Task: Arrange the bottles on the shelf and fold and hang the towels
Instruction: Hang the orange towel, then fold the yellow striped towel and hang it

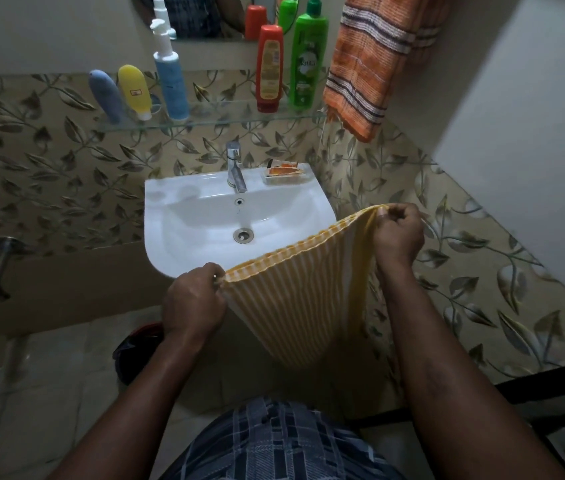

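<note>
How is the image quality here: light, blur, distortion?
Head view: dim overall, the sink brightest; wide-angle lens bends the tiled wall toward the edges; yellow striped towel, left hand and right hand reasonably sharp; lower-left floor murky, soft.

The striped towel (295,299) is covering the front right rim of the sink (170,188). The view's top edge is cutting off the orange towel (364,71) and the mirror (198,15). Label print on the red bottle (269,67) is showing too small to read.
</note>
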A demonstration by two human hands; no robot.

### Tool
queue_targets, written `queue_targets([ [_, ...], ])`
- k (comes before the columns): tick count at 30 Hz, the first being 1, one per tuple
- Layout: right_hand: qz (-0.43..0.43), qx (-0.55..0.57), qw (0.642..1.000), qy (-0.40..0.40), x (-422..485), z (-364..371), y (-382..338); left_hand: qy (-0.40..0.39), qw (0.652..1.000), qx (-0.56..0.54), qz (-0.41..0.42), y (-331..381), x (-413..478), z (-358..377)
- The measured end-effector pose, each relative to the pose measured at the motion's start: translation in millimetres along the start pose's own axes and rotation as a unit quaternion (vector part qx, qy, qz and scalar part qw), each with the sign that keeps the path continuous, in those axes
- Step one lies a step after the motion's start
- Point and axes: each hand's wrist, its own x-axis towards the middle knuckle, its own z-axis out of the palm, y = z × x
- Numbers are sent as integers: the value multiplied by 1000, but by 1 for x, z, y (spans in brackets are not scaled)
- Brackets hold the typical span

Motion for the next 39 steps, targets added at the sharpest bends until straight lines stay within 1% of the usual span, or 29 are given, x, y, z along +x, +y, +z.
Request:
queue_targets([
  [3,9,-7,1000,-6,8,6,0,-21,998,21,60,-2,-4,4],
  [5,11,-9,1000,-18,14,11,0,-36,996,25,82,-2,-6,6],
  [11,15,-42,997,-63,31,23,-7,-107,990,71,64,-8,-7,15],
  [15,4,-51,995,-80,33,31,-10,-154,978,98,100,-10,-10,19],
  [18,-4,-46,995,-83,32,37,-12,-173,971,115,117,-11,-13,23],
  [24,-10,-39,996,-84,33,42,-15,-153,972,91,155,-17,-21,30],
  [29,-22,-47,995,-86,39,40,-17,-132,973,81,169,-28,-21,42],
  [34,-25,-49,996,-71,45,39,-19,-120,972,71,191,-26,-22,41],
  [36,-21,-52,996,-68,48,37,-18,-116,972,75,192,-26,-22,41],
  [39,-7,-57,997,-59,53,35,-16,-88,973,58,203,-26,-19,39],
])
